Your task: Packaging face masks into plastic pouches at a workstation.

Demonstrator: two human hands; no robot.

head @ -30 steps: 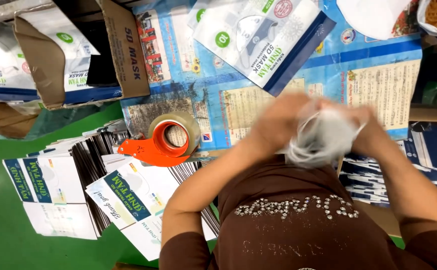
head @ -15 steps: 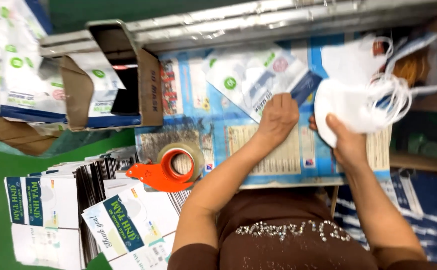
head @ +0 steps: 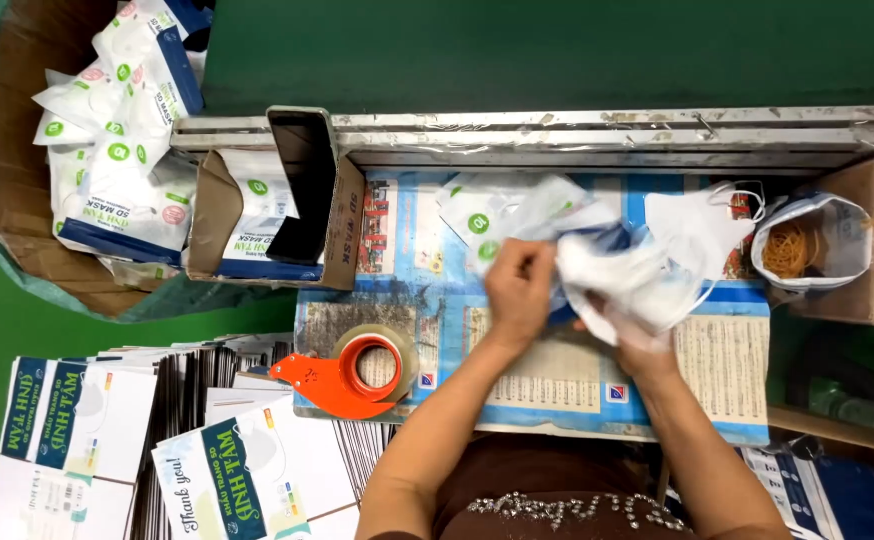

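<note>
My left hand (head: 519,290) grips the edge of a clear plastic packaging bag (head: 517,215) lying on the blue printed table top (head: 427,270). Beside it my right hand (head: 625,325) holds a stack of white face masks (head: 647,265) pressed against the bag's mouth, with ear loops dangling off the stack. Both hands meet at the table's middle. More white masks (head: 702,225) lie just behind the stack.
An orange tape dispenser (head: 347,370) sits left of my arms. An open cardboard box (head: 257,215) of packed mask bags stands at the back left, a larger carton (head: 107,130) beyond it. Flat printed boxes (head: 157,450) are stacked at the lower left. A bag of rubber bands (head: 797,250) is at the right.
My right hand has brought the mask stack down and left from the far right side to the bag. My left hand has taken hold of the bag. The view has shifted upward.
</note>
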